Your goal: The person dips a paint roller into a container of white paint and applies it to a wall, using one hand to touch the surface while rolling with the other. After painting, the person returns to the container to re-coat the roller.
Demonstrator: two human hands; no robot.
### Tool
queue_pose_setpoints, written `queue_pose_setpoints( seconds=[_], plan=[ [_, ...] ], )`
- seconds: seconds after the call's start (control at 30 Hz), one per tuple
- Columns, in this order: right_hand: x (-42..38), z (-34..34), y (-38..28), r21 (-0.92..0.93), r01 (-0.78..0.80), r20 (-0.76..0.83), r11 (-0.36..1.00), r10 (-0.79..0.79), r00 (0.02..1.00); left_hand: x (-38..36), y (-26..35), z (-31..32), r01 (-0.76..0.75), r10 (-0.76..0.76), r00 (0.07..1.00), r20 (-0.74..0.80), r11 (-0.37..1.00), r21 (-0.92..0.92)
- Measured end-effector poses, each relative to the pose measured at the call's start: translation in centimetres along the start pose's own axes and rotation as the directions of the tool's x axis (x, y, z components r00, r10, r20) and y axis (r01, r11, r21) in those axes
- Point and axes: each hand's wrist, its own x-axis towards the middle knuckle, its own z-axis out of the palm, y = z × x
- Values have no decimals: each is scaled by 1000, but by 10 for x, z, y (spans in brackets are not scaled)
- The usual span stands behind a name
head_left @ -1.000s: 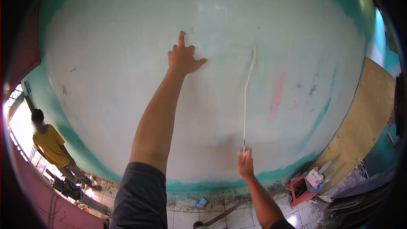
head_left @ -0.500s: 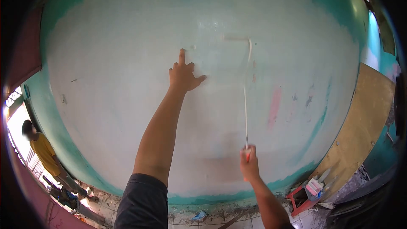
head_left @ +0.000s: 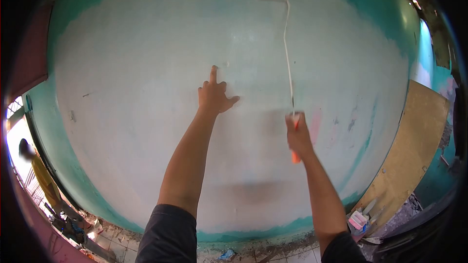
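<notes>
My right hand [head_left: 298, 134] is wrapped around the orange handle of a paint roller [head_left: 288, 48]. The roller's long white rod runs upward, and its thin roller head reaches left near the top of the wall. The wall [head_left: 146, 117] is covered in whitish paint, with green left along its edges. Left of the rod, my left hand [head_left: 213, 95] rests against the wall with one finger pointing up and the thumb out to the side; the other fingers look bent. It holds nothing.
A person in a yellow top [head_left: 44, 180] stands by a bright doorway at the left. At the right, a tan board [head_left: 404, 131] leans against the wall, with a pink-and-white object [head_left: 358, 220] near its foot. A blue scrap [head_left: 227, 254] lies on the tiled floor.
My right hand has moved up, carrying the paint roller higher on the wall. My left hand stays in nearly the same spot, and the view has shifted slightly.
</notes>
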Motion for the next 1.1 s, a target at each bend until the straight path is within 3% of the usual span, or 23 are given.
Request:
queue_pose_setpoints(
  seconds=[0.07, 0.13, 0.23, 0.37, 0.47, 0.6, 0.7, 0.8, 0.87, 0.93, 1.0, 1.1],
  plan=[
    [-43, 15, 45, -24, 123, -76, 992, -125, 989, 1, 0, 2, -5, 5, 1000, -13, 1000, 8],
    [-101, 27, 77, -28, -63, -49, 998, 62, 997, 1, 1, 3, 7, -7, 1000, -1, 1000, -26],
    [-186, 44, 121, 50, -169, -1, 984, 169, 986, 1, 4, 2, 16, -16, 1000, 13, 1000, -10],
    [-221, 50, 146, 145, -113, 34, 983, 109, 993, 1, 4, 6, 6, -6, 1000, -15, 1000, -7],
    [-188, 33, 105, 123, -257, 88, 959, 247, 965, 2, 3, 6, 9, -9, 1000, -20, 1000, -24],
    [-110, 14, 67, -2, 21, -56, 1000, -21, 998, 1, 3, 4, -4, 3, 1000, -28, 999, -41],
    [-36, -2, 40, 16, 31, -31, 999, -30, 999, 0, 1, 3, -13, 11, 1000, -28, 998, -59],
    [11, -27, -40, -57, -23, -26, 998, 21, 999, -1, -3, 3, -27, 25, 999, -32, 999, -47],
    [30, -39, -94, 0, -94, -8, 996, 94, 996, 0, -3, 3, -35, 34, 999, -38, 999, -36],
    [55, -45, -125, 23, -54, -13, 998, 55, 998, -1, -4, 2, -36, 34, 999, -31, 998, -43],
    [63, -46, -141, 45, -20, -10, 999, 21, 1000, 1, -5, 6, -42, 39, 998, -56, 998, -53],
    [57, -42, -140, 103, -100, 24, 990, 98, 995, 2, -9, 8, -49, 46, 998, -46, 996, -70]
  ],
)
